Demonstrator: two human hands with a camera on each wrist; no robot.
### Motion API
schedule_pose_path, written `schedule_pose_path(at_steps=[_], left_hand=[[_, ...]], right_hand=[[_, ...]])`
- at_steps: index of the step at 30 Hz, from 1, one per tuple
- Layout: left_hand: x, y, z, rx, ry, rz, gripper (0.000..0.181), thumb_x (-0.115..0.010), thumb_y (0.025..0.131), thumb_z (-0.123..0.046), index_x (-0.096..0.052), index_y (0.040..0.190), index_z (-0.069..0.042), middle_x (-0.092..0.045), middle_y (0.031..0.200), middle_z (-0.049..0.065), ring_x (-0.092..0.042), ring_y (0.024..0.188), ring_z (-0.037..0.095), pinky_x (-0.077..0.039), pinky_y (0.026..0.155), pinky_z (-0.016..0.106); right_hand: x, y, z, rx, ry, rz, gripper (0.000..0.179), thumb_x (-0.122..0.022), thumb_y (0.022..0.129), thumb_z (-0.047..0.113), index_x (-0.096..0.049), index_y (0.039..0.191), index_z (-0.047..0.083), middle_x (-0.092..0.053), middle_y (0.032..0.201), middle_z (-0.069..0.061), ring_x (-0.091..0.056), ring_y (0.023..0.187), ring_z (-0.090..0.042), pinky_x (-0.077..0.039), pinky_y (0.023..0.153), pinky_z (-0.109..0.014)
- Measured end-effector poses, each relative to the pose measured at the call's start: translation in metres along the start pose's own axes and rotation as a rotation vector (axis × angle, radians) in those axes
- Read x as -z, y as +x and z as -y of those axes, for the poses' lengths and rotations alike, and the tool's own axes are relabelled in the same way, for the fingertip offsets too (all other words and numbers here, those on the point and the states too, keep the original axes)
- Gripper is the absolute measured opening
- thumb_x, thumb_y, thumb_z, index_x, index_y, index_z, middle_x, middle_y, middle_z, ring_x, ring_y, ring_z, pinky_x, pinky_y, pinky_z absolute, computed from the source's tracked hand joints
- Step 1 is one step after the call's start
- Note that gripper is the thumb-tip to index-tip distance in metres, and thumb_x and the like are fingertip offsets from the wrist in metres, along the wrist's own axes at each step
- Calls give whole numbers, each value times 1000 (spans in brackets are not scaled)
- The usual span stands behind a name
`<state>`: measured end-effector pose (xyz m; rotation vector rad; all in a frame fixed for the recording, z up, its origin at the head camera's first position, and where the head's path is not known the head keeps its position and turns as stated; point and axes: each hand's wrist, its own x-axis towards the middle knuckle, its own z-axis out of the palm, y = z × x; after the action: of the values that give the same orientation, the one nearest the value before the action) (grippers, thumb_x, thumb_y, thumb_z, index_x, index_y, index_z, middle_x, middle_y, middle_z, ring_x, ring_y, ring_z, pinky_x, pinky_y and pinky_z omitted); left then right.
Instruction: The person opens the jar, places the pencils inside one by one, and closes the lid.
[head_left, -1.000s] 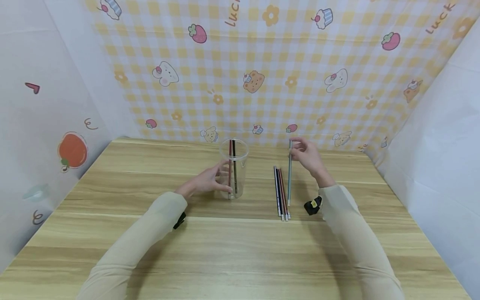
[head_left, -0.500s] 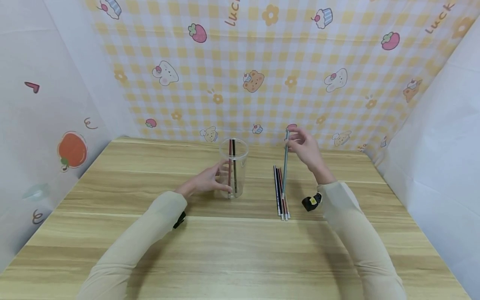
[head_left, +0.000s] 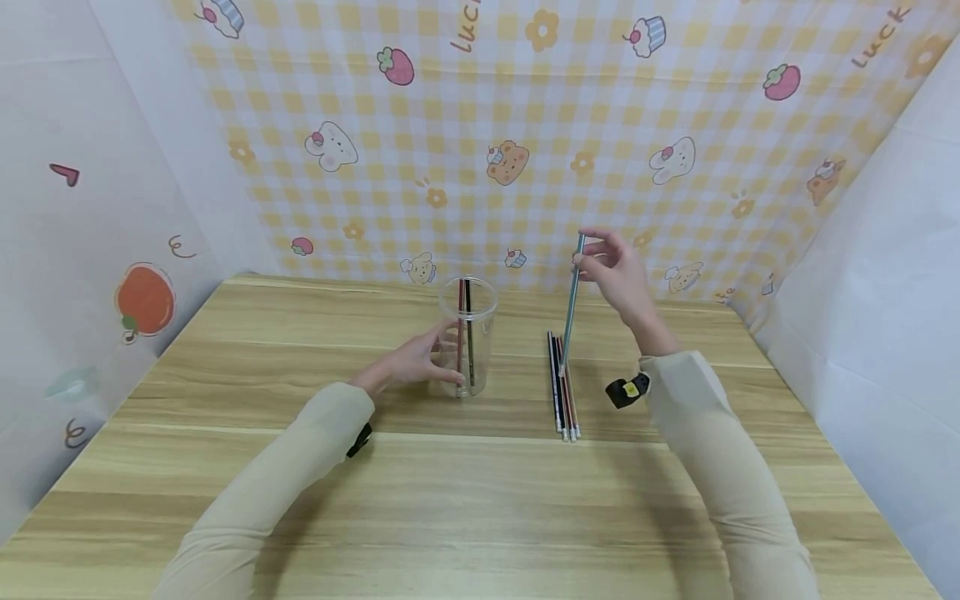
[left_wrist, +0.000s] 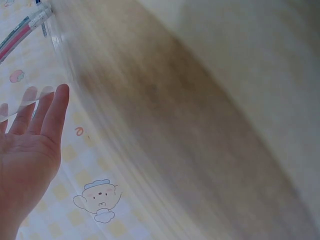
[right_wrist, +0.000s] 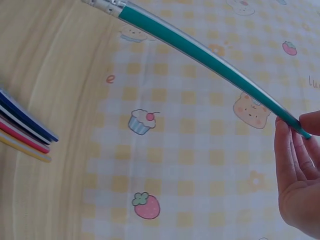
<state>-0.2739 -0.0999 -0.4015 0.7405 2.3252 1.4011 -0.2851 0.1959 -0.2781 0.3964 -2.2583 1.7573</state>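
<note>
A clear plastic cup (head_left: 485, 346) stands upright on the table, with a red pencil (head_left: 460, 350) and a dark pencil (head_left: 471, 350) inside. My left hand (head_left: 408, 362) holds it from the left, thumb in front and fingers behind. In the left wrist view the fingers (left_wrist: 52, 115) lie along its clear wall. My right hand (head_left: 624, 271) pinches a green pencil (head_left: 572, 308) near its upper end, the eraser end hanging down. Below it, several pencils (head_left: 557, 392) lie side by side on the table; the raised pencil's lower end overlaps them in the head view.
The wooden table (head_left: 480, 517) runs back to a yellow checked cloth (head_left: 480, 208) with cartoon prints. White cloth panels (head_left: 885, 275) flank it on both sides. A black wrist device (head_left: 628, 389) sits below the right sleeve.
My right hand has risen, lifting the green pencil higher, and its lower end has swung left over the lying pencils. The left hand and cup have stayed put.
</note>
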Motion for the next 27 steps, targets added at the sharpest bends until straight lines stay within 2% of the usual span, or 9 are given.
schedule_pose_path(at_steps=[4,8,12,17,19,23,27], left_hand=[[0,1,1,4,4,0,94,-76,69,-22,-14,140,-18,-37,132,15,-34,120,28,-29,98,42],[1,0,1,7,-1,5,95,-76,70,-22,-13,140,-18,-35,133,16,-33,121,29,-28,98,43],[2,-4,-11,17,-7,18,92,-74,72,-16,-12,140,-13,-34,133,19,-32,121,32,-28,98,44],[2,-2,-6,9,9,7,93,-75,71,-21,-13,140,-15,-36,132,17,-33,120,31,-29,97,44],[1,1,1,6,16,-2,95,-76,69,-24,-14,140,-17,-37,131,15,-34,120,29,-30,97,43],[1,0,0,25,16,-8,95,-76,68,-24,-14,140,-18,-38,131,14,-34,120,28,-30,97,42],[2,0,1,30,8,-6,95,-76,69,-24,-14,140,-19,-37,132,15,-33,120,29,-29,98,43]], right_hand=[[0,3,9,51,102,-28,33,-55,81,-4,-54,114,4,-53,87,-8,-59,70,-15,-52,65,-24],[0,3,17,106,154,-57,33,-54,80,-6,-55,112,4,-54,87,-9,-59,69,-16,-52,65,-24],[-1,3,25,161,219,-66,34,-53,81,-8,-53,113,2,-55,89,-13,-59,68,-18,-52,61,-24],[-2,4,33,238,319,-79,31,-54,81,-9,-54,110,3,-55,88,-15,-58,66,-20,-51,55,-25],[-2,3,36,254,324,-99,32,-54,81,-8,-53,110,4,-56,89,-13,-58,67,-19,-52,58,-25],[-2,2,45,266,308,-144,33,-55,81,-6,-52,112,5,-56,92,-13,-58,73,-20,-51,67,-25],[-3,1,52,292,323,-171,34,-55,82,-6,-51,113,5,-55,93,-13,-58,75,-19,-51,67,-25]])
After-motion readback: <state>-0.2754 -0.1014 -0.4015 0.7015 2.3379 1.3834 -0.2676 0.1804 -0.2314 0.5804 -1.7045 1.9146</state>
